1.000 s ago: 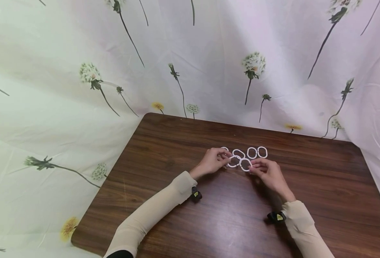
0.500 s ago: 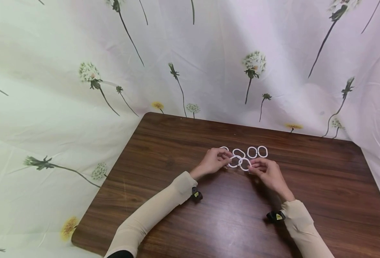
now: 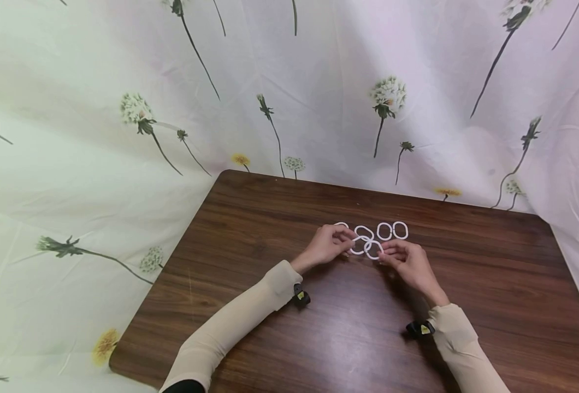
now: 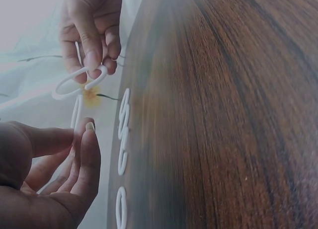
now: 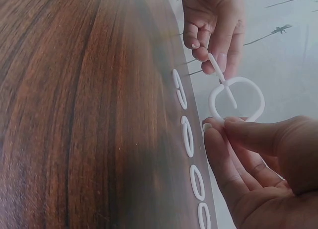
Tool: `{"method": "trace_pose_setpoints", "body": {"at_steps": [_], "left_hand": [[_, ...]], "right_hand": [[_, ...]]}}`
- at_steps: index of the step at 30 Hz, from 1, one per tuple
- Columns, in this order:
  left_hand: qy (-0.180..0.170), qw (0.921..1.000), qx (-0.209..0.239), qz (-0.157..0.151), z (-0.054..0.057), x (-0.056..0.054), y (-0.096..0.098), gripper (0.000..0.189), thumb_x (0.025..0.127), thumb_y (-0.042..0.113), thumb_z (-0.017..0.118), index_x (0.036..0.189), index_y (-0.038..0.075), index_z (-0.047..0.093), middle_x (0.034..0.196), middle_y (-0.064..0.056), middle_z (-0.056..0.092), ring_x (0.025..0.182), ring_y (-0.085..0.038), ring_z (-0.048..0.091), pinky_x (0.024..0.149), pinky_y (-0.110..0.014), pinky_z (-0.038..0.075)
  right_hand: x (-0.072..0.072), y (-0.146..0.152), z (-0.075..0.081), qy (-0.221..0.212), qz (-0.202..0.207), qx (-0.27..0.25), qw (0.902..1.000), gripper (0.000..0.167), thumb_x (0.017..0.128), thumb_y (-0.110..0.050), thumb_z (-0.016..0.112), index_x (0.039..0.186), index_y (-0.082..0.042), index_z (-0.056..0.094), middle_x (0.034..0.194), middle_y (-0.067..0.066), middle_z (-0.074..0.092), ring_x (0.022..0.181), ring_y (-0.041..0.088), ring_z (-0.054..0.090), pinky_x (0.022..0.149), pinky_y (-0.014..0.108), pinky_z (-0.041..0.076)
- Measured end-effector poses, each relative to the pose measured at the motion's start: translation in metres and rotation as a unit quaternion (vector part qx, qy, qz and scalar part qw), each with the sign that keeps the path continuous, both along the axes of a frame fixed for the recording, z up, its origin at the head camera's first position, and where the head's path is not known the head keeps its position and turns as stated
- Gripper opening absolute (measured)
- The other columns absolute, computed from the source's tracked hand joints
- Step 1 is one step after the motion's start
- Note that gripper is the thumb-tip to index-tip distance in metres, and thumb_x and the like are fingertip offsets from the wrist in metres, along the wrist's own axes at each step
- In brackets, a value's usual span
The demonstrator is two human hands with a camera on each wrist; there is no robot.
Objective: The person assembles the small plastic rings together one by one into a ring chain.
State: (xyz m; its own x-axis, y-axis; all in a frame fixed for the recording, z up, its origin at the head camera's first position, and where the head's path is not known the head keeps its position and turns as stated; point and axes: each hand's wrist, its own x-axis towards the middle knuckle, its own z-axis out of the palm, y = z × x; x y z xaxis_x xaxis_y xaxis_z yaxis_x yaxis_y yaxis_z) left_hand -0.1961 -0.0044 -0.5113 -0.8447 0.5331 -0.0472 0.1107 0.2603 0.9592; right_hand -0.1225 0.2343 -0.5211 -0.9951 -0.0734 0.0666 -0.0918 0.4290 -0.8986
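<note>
Two white plastic C-shaped rings, like shower curtain rings, are held above the table. My left hand pinches one ring between thumb and fingertips. The other ring is pinched by my right hand. In the right wrist view the left ring, seen nearly edge-on, crosses the right ring's rim and reaches inside its loop. In the left wrist view my left hand is below and my right hand above, their rings meeting between them. Fingers cover part of both rings.
Several similar white rings lie in a row behind the hands, among them a middle ring and a far-right ring. My left hand partly hides the leftmost ring. The brown wooden table ends at a flower-printed cloth.
My left hand has shifted slightly right with its ring, so the two held rings overlap more. The right hand has barely moved. The rings on the table lie as before.
</note>
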Motion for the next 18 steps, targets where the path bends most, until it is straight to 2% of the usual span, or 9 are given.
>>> {"method": "trace_pose_setpoints", "body": {"at_steps": [10, 18], "left_hand": [[-0.025, 0.9996, 0.012, -0.001, 0.0010, 0.0019, 0.0020, 0.023, 0.097, 0.002, 0.070, 0.119, -0.007, 0.071, 0.103, -0.028, 0.077, 0.086, -0.043, 0.077, 0.076, -0.049, 0.066], [-0.057, 0.9978, 0.033, -0.005, -0.0006, 0.0035, 0.0027, 0.023, 0.097, 0.000, 0.070, 0.119, -0.005, 0.072, 0.106, -0.031, 0.076, 0.092, -0.050, 0.075, 0.078, -0.050, 0.066]], "right_hand": [[-0.0001, -0.0007, -0.0003, 0.000, 0.000, 0.001, 1.0000, 0.021, 0.093, -0.001, 0.076, 0.110, 0.011, 0.071, 0.097, 0.026, 0.076, 0.076, 0.002, 0.072, 0.068, 0.016, 0.060], [-0.0003, -0.0024, -0.0008, 0.005, -0.002, 0.006, 1.0000, 0.021, 0.092, -0.001, 0.077, 0.109, 0.010, 0.071, 0.096, 0.026, 0.076, 0.076, 0.002, 0.072, 0.068, 0.015, 0.059]]}}
